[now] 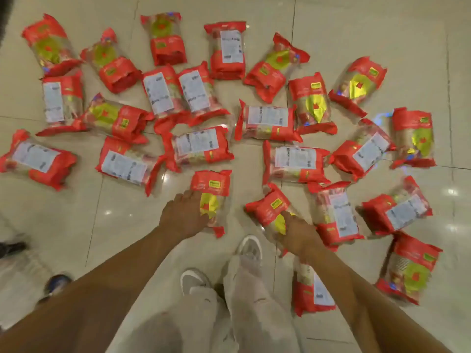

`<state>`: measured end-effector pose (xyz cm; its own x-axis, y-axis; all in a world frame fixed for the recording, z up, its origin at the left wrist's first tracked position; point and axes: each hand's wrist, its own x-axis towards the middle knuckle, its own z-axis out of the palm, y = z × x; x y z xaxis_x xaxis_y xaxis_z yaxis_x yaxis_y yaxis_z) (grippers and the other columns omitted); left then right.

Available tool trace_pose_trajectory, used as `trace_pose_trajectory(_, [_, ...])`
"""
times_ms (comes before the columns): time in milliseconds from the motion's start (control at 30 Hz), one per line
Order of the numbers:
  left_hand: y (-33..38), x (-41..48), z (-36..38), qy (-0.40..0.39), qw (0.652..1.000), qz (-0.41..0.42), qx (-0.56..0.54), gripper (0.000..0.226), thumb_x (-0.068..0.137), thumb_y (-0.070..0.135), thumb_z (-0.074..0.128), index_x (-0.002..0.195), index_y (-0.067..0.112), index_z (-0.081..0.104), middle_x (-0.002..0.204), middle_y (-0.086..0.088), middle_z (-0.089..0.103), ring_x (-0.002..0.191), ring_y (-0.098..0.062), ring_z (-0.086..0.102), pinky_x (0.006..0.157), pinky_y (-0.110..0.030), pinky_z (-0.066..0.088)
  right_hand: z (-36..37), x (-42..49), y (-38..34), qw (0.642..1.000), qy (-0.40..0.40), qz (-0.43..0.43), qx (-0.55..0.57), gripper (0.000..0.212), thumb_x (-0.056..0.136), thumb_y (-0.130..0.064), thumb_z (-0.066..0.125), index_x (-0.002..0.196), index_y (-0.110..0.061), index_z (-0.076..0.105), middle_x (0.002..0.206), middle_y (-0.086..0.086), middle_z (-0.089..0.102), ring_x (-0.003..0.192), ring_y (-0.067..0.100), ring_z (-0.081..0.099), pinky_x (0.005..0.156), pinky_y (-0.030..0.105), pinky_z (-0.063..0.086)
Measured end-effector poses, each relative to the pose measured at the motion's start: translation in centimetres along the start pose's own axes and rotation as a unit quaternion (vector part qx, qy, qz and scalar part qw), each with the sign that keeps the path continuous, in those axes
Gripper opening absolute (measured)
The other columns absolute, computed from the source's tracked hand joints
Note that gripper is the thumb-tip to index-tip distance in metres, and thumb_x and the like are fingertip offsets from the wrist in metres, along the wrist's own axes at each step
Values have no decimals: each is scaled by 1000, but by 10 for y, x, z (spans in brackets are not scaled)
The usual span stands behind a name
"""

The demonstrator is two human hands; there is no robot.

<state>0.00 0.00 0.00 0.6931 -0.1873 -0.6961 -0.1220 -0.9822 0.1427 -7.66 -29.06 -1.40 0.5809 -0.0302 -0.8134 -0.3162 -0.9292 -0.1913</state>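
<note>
Pale shoes (pixel 251 248) stand just behind 2 packets on the tiled floor (pixel 102 225): the left hand (pixel 183 215) clasps the left packet (pixel 214 184), lying straight away, by its side, while the right hand (pixel 298 233) clasps the near end of the right packet (pixel 267 205), slanting away leftward.

Warm indoor light, glare spots on floor (pixel 76 205), soft blur, bowed edges.
</note>
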Motion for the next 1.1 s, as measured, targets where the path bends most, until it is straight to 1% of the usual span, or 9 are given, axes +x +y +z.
trace_pose_trajectory(233, [-21, 126, 114, -52, 988, -100, -105, 74, 89, 39, 68, 150, 14, 35, 144, -14, 46, 130, -36, 48, 100, -45, 45, 53, 151, 58, 999, -1, 47, 8, 82, 89, -44, 68, 155, -15, 29, 146, 17, 48, 131, 39, 49, 104, 43, 44])
trace_pose_trajectory(433, [-35, 194, 165, 12, 969, -173, -177, 85, 79, 41, 79, 145, 11, 35, 145, -12, 43, 131, -37, 45, 102, -49, 46, 80, 239, 96, 995, 1, 94, 46, 85, 64, -47, 76, 136, -20, 40, 130, 14, 58, 117, 38, 57, 96, 45, 49])
trace_pose_trajectory(500, [-42, 210, 174, 30, 958, -186, -217, 90, 73, 36, 85, 144, 10, 36, 141, -13, 46, 129, -38, 48, 101, -50, 47, 86, 251, 99, 992, -2, 92, 81, 81, 62, -44, 79, 130, -22, 41, 121, 10, 61, 106, 32, 61, 89, 37, 54])
trace_pose_trajectory(567, [-53, 224, 180, 40, 931, -202, -302, 99, 59, 35, 93, 139, 12, 40, 133, -12, 54, 122, -36, 55, 99, -51, 50, 89, 260, 103, 992, -27, 67, 102, 61, 81, -27, 80, 129, -24, 44, 113, 1, 62, 94, 17, 62, 74, 17, 54])
trace_pose_trajectory(600, [-60, 230, 184, 36, 912, -208, -352, 103, 53, 33, 97, 137, 12, 41, 128, -11, 58, 117, -34, 59, 99, -50, 51, 88, 261, 103, 989, -55, 62, 121, 66, 78, -25, 84, 132, -23, 46, 113, -4, 61, 96, 14, 64, 75, 14, 54])
trace_pose_trajectory(700, [-79, 237, 192, -18, 879, -204, -430, 113, 43, 36, 103, 136, 12, 45, 121, -4, 67, 110, -25, 66, 98, -48, 54, 102, 275, 108, 980, -73, 80, 165, 97, 45, -37, 100, 125, -21, 48, 121, 1, 64, 113, 25, 62, 99, 42, 53])
trace_pose_trajectory(833, [-82, 232, 204, -46, 869, -171, -462, 96, 26, 51, 98, 113, 20, 73, 102, 2, 79, 94, -17, 76, 93, -43, 59, 113, 266, 91, 986, -69, 73, 131, 116, 25, -71, 83, 124, -22, 48, 116, 2, 60, 109, 26, 59, 94, 46, 54])
trace_pose_trajectory(967, [-67, 203, 195, -4, 880, -194, -434, 111, 18, 55, 95, 115, 15, 61, 104, -2, 73, 90, -20, 72, 82, -38, 60, 110, 227, 65, 991, -8, 48, 124, 94, 42, -72, 79, 113, -25, 39, 109, 2, 61, 99, 27, 61, 85, 44, 53])
trace_pose_trajectory(1100, [-53, 143, 148, 40, 893, -195, -404, 93, 37, 45, 96, 114, 20, 48, 108, -2, 64, 93, -23, 66, 86, -46, 57, 74, 172, 38, 970, 100, 54, 213, 78, 59, -60, 84, 111, -26, 38, 102, -1, 62, 91, 24, 62, 81, 45, 54])
